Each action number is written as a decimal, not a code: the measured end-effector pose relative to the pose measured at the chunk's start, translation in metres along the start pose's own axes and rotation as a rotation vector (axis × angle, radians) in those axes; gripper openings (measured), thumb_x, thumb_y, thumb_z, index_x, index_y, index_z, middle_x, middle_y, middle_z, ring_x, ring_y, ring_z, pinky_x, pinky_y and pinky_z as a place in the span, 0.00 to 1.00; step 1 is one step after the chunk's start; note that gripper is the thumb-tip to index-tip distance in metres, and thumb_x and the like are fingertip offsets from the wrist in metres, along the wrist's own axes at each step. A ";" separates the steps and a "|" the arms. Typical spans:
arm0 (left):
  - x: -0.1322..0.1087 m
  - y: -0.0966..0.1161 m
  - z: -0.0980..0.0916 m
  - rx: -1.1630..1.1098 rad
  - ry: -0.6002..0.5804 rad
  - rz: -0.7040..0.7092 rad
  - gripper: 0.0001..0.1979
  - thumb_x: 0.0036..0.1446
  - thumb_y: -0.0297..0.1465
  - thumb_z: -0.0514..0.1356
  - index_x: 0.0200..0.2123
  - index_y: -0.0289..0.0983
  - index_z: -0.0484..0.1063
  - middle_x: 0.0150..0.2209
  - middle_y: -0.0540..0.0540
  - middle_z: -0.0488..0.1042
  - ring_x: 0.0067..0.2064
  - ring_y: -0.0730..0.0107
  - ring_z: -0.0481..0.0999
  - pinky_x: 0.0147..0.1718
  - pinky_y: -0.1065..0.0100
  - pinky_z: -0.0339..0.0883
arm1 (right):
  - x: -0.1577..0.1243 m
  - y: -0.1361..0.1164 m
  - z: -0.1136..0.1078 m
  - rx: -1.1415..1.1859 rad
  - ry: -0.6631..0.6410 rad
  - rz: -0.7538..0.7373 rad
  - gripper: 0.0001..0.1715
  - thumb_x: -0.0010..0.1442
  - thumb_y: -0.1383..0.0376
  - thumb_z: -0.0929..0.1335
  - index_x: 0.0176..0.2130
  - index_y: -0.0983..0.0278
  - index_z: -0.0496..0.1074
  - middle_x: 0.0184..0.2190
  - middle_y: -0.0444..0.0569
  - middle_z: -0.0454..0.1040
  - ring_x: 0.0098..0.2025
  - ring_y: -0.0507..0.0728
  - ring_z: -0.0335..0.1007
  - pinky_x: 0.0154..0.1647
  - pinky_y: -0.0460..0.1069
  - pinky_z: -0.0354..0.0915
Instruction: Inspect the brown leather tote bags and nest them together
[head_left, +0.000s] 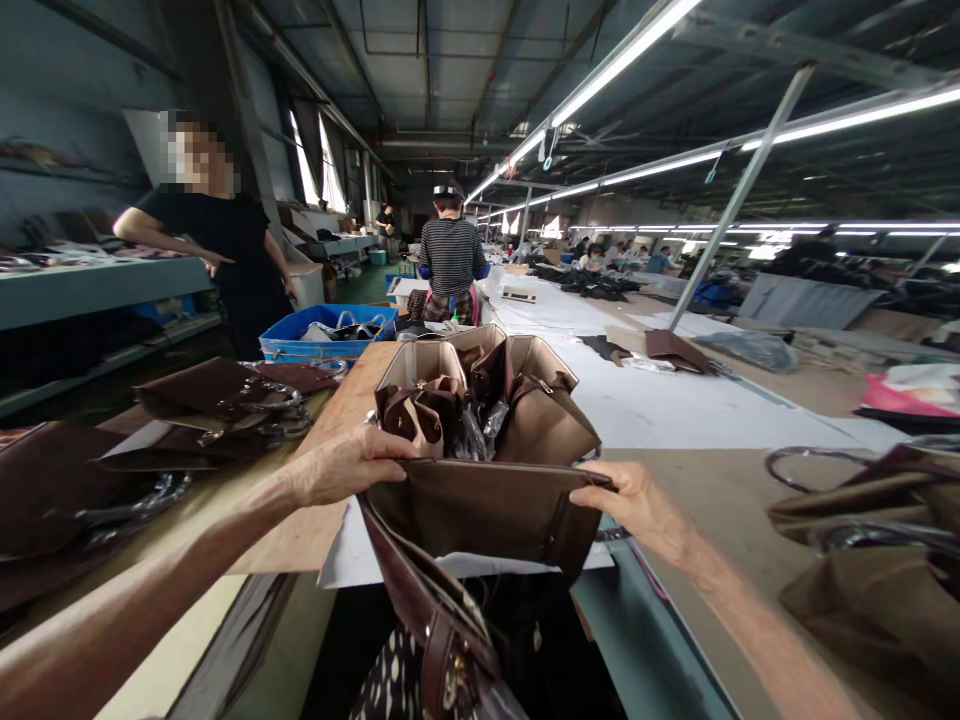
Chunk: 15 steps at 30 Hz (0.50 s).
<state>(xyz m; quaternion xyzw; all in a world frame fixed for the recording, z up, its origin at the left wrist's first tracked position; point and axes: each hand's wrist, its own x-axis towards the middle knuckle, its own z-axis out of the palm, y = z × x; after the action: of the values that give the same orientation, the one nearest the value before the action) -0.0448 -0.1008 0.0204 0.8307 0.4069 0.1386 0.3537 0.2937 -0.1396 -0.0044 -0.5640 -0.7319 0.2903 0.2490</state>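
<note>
A brown bag [480, 505] is stretched upright between my hands at the table's near edge. My left hand [356, 465] pinches its top edge at the left, thumb on the near side. At the right corner of the same edge, my right hand [626, 500] grips the bag between thumb and fingers. The bag's dark maroon part [409, 575] hangs down toward my lap, with a strap and gold-coloured metal pieces near the bottom. Just beyond it stand several open tan and brown bags [544, 415] with clear plastic among them.
Brown bags [195, 410] lie piled at the left, and more bags [877, 570] at the right. A blue bin [326, 345] stands behind the wooden board [330, 425]. One person stands at left; another, in stripes, is ahead. A slanted metal pole rises at right.
</note>
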 end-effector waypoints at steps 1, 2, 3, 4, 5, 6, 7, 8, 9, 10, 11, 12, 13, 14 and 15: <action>0.001 -0.001 0.000 -0.004 -0.002 0.014 0.15 0.50 0.31 0.51 0.38 0.35 0.73 0.33 0.51 0.74 0.36 0.70 0.68 0.37 0.74 0.60 | 0.002 0.001 0.000 -0.006 -0.005 0.002 0.13 0.50 0.57 0.64 0.27 0.64 0.68 0.21 0.39 0.63 0.28 0.52 0.59 0.29 0.45 0.55; 0.002 -0.002 0.001 -0.008 -0.001 0.025 0.15 0.50 0.31 0.51 0.37 0.35 0.73 0.32 0.51 0.74 0.36 0.70 0.68 0.37 0.74 0.60 | 0.004 0.003 0.001 -0.005 -0.008 0.006 0.13 0.50 0.57 0.64 0.27 0.64 0.69 0.21 0.40 0.64 0.28 0.52 0.59 0.29 0.45 0.55; 0.002 -0.002 0.001 -0.012 0.000 0.031 0.14 0.50 0.31 0.51 0.37 0.35 0.73 0.32 0.51 0.74 0.35 0.70 0.68 0.37 0.75 0.60 | 0.005 0.005 0.002 -0.001 -0.009 0.008 0.13 0.50 0.57 0.64 0.27 0.64 0.69 0.21 0.40 0.64 0.28 0.52 0.59 0.30 0.45 0.56; 0.003 -0.002 0.002 -0.019 -0.002 0.033 0.14 0.50 0.31 0.51 0.37 0.35 0.74 0.31 0.51 0.74 0.35 0.70 0.68 0.36 0.75 0.60 | 0.006 0.007 0.002 0.006 -0.013 0.010 0.13 0.50 0.57 0.64 0.27 0.64 0.69 0.21 0.40 0.64 0.29 0.52 0.60 0.30 0.45 0.56; 0.003 -0.002 0.003 -0.025 -0.007 0.035 0.14 0.51 0.31 0.51 0.37 0.35 0.74 0.31 0.51 0.74 0.34 0.71 0.68 0.36 0.75 0.60 | 0.007 0.009 0.002 0.016 -0.021 0.012 0.13 0.50 0.57 0.64 0.27 0.64 0.69 0.21 0.40 0.64 0.29 0.53 0.60 0.31 0.45 0.56; 0.003 0.000 0.003 -0.031 -0.013 0.041 0.14 0.51 0.30 0.51 0.37 0.35 0.74 0.31 0.51 0.74 0.34 0.71 0.69 0.36 0.75 0.60 | 0.008 0.011 0.001 0.030 -0.029 0.013 0.13 0.50 0.57 0.64 0.27 0.65 0.69 0.22 0.40 0.64 0.29 0.53 0.60 0.31 0.46 0.57; 0.004 0.002 0.002 -0.037 -0.020 0.051 0.14 0.51 0.30 0.51 0.38 0.35 0.74 0.31 0.51 0.74 0.35 0.70 0.69 0.36 0.75 0.60 | 0.009 0.012 -0.001 0.044 -0.040 0.013 0.13 0.50 0.57 0.64 0.27 0.65 0.69 0.22 0.41 0.65 0.29 0.53 0.61 0.31 0.46 0.57; 0.004 0.005 0.001 -0.040 -0.023 0.064 0.14 0.51 0.30 0.51 0.38 0.35 0.74 0.31 0.51 0.74 0.35 0.70 0.69 0.36 0.75 0.60 | 0.010 0.013 -0.003 0.057 -0.048 0.011 0.13 0.50 0.57 0.64 0.28 0.65 0.70 0.23 0.41 0.65 0.30 0.53 0.61 0.32 0.46 0.57; 0.005 0.009 -0.001 -0.036 -0.027 0.079 0.14 0.51 0.29 0.51 0.38 0.35 0.74 0.31 0.51 0.74 0.35 0.71 0.69 0.36 0.75 0.60 | 0.011 0.014 -0.007 0.066 -0.050 0.008 0.13 0.51 0.57 0.64 0.28 0.64 0.70 0.23 0.41 0.66 0.30 0.53 0.61 0.31 0.46 0.57; 0.006 0.013 -0.003 -0.027 -0.026 0.093 0.14 0.51 0.29 0.51 0.37 0.35 0.74 0.31 0.51 0.74 0.35 0.71 0.69 0.36 0.75 0.59 | 0.012 0.014 -0.010 0.073 -0.044 0.003 0.13 0.51 0.57 0.64 0.28 0.64 0.70 0.23 0.41 0.66 0.30 0.53 0.61 0.31 0.46 0.57; 0.006 0.017 -0.006 -0.013 -0.023 0.103 0.14 0.51 0.29 0.51 0.37 0.35 0.74 0.31 0.51 0.74 0.34 0.71 0.69 0.36 0.75 0.59 | 0.013 0.014 -0.013 0.076 -0.035 -0.003 0.13 0.50 0.57 0.64 0.28 0.64 0.70 0.23 0.41 0.66 0.29 0.53 0.61 0.31 0.46 0.57; 0.007 0.021 -0.007 0.003 -0.017 0.108 0.14 0.51 0.28 0.51 0.37 0.35 0.74 0.31 0.51 0.74 0.34 0.71 0.69 0.36 0.75 0.59 | 0.014 0.015 -0.015 0.077 -0.025 -0.009 0.13 0.50 0.57 0.65 0.27 0.64 0.70 0.23 0.41 0.66 0.29 0.53 0.61 0.30 0.46 0.57; 0.009 0.023 -0.008 0.017 -0.009 0.109 0.14 0.51 0.28 0.51 0.37 0.36 0.74 0.31 0.51 0.74 0.34 0.71 0.69 0.36 0.75 0.59 | 0.015 0.017 -0.015 0.077 -0.013 -0.011 0.13 0.49 0.57 0.65 0.27 0.64 0.70 0.23 0.41 0.66 0.29 0.54 0.61 0.30 0.46 0.57; 0.010 0.025 -0.008 0.027 -0.004 0.106 0.13 0.51 0.28 0.51 0.37 0.36 0.74 0.31 0.51 0.74 0.34 0.71 0.69 0.36 0.75 0.59 | 0.016 0.019 -0.014 0.076 0.016 -0.011 0.13 0.48 0.57 0.66 0.27 0.65 0.71 0.22 0.41 0.67 0.29 0.54 0.62 0.30 0.47 0.58; 0.012 0.025 -0.007 0.032 -0.004 0.100 0.13 0.51 0.28 0.51 0.36 0.36 0.74 0.31 0.51 0.74 0.34 0.72 0.69 0.35 0.75 0.59 | 0.016 0.021 -0.012 0.078 0.040 -0.009 0.13 0.47 0.57 0.66 0.27 0.65 0.72 0.22 0.42 0.67 0.29 0.54 0.63 0.30 0.47 0.59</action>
<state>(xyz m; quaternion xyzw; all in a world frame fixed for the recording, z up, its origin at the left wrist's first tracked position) -0.0266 -0.0991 0.0421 0.8559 0.3662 0.1481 0.3337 0.3130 -0.1180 -0.0102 -0.5564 -0.7174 0.3061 0.2864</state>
